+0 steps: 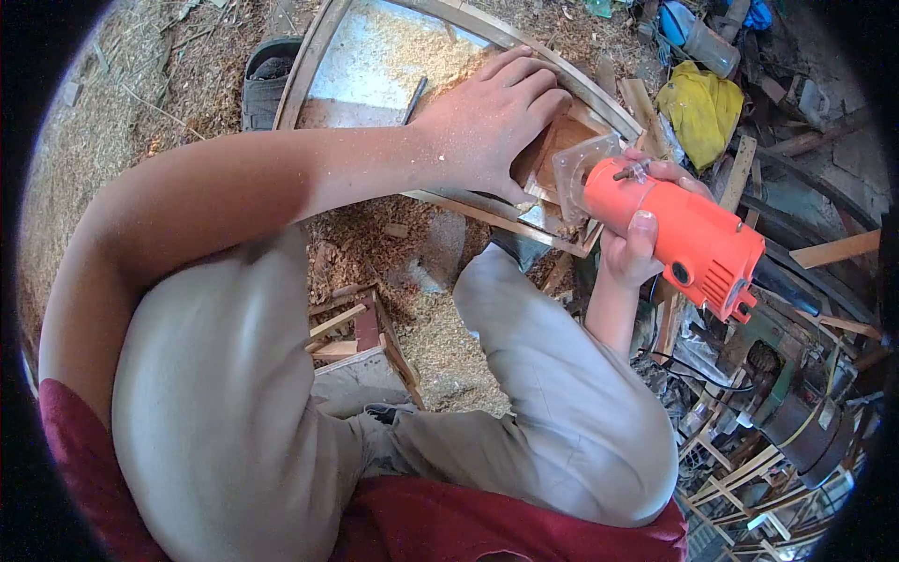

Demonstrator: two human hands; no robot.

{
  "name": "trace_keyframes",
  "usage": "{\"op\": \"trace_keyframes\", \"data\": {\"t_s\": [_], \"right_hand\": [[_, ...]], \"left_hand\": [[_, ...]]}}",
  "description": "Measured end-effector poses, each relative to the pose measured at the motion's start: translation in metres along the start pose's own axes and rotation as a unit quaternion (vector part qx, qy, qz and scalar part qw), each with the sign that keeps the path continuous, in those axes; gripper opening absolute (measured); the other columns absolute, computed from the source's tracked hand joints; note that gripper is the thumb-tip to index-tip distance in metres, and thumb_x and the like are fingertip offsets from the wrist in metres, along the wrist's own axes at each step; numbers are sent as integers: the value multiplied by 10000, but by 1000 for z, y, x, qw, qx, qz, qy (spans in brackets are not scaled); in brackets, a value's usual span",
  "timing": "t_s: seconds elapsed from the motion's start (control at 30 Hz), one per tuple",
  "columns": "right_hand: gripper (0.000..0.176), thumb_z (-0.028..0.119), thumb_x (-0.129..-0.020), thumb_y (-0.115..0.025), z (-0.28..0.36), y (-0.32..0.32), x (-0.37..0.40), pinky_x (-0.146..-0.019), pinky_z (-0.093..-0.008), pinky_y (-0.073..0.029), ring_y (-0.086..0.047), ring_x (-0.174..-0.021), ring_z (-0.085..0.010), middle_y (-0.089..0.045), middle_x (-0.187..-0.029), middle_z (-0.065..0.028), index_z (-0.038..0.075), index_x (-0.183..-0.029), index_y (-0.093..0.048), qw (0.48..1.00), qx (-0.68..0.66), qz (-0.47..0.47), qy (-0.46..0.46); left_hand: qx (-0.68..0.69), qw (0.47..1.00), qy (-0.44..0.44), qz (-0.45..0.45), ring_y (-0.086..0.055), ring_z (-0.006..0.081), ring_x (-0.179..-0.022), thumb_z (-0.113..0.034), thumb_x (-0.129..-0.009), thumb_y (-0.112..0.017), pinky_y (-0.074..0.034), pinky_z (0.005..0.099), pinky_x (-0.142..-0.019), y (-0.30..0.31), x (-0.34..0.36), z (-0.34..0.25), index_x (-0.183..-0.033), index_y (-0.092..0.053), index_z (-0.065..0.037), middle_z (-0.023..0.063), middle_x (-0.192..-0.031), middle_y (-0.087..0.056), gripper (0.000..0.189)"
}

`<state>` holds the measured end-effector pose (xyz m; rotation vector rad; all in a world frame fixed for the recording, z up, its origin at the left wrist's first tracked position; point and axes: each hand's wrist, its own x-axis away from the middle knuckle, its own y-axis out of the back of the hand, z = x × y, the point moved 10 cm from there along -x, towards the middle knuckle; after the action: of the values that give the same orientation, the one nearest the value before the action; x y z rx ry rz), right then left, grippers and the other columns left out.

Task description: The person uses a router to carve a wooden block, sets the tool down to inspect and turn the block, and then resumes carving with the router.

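Note:
My left hand (496, 117) reaches over a wooden frame (300, 70), its fingers curled over a reddish-brown wooden piece (560, 150), with the thumb towards me. The palm hides part of that piece. My right hand (637, 244) is closed around an orange power tool (679, 225), thumb on the near side and fingers partly hidden behind it. The tool is tilted, its clear base plate (581, 178) at the right end of the wooden piece. Its cutting end is hidden. A thin dark stick (415, 100) lies beside my left wrist on the sawdust-strewn pale panel (351, 70).
Beyond the frame stands a dark shoe (268, 84). A small wooden box-like structure (361, 375) sits between my legs. To the right are a yellow cloth (702, 112), a clear bottle (712, 49), wood scraps and a dark cable (698, 379). Wood shavings cover the ground.

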<state>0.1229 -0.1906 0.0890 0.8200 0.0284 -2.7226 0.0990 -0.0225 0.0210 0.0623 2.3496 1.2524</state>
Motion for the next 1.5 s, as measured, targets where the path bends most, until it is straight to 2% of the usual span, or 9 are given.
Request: {"op": "trace_keyframes", "data": {"t_s": [0.43, 0.53, 0.93, 1.03, 1.33, 1.5], "right_hand": [[606, 196, -817, -761, -5, 2, -1, -946, -571, -568, -670, -1050, -417, -617, -1153, -191, 50, -1310, -440, 997, 39, 66, -10], [599, 196, -819, -758, -2, -1, 1, -945, -571, -568, -670, -1044, -416, -617, -1153, -193, 46, -1305, -443, 999, 36, 38, 0], [574, 207, -812, -751, 1, -2, 1, -938, -580, -568, -662, -1031, -410, -613, -1145, -195, 44, -1282, -465, 1000, 8, 24, 8], [580, 217, -810, -748, 5, 0, 2, -939, -586, -567, -658, -1040, -411, -611, -1147, -190, 50, -1287, -462, 996, 67, 51, 21], [601, 222, -787, -754, 1, 6, 1, -968, -577, -554, -656, -1040, -407, -617, -1151, -178, 68, -1296, -473, 999, 29, -13, -11], [610, 224, -783, -754, -1, 2, 2, -948, -576, -553, -662, -1033, -410, -619, -1151, -175, 79, -1307, -478, 1000, -5, -1, -24]], "left_hand": [[1, 1000, 11, 3, -385, 416, -1440, -503, -553, -920, -271, 504, -1268, 0, 1, 1, -1418, -479, 18, 217, -1403, -507, 1102], [-4, 1000, 12, -3, -388, 416, -1437, -503, -550, -922, -272, 504, -1268, 0, 1, 2, -1411, -481, 20, 215, -1401, -510, 1100], [1, 1000, 15, -9, -387, 405, -1439, -503, -558, -927, -277, 500, -1265, 4, -1, 2, -1381, -491, 27, 217, -1396, -503, 1072], [-4, 1000, 15, -6, -386, 402, -1441, -506, -566, -926, -275, 498, -1265, 3, 1, 1, -1379, -488, 37, 224, -1396, -500, 1071], [-2, 1000, -2, -20, -402, 395, -1428, -491, -559, -917, -277, 498, -1263, 4, -1, -1, -1365, -487, 58, 226, -1379, -509, 1066], [2, 1000, -11, -25, -407, 392, -1425, -485, -549, -915, -290, 496, -1255, 6, -3, -2, -1362, -488, 59, 220, -1380, -514, 1067]]}}
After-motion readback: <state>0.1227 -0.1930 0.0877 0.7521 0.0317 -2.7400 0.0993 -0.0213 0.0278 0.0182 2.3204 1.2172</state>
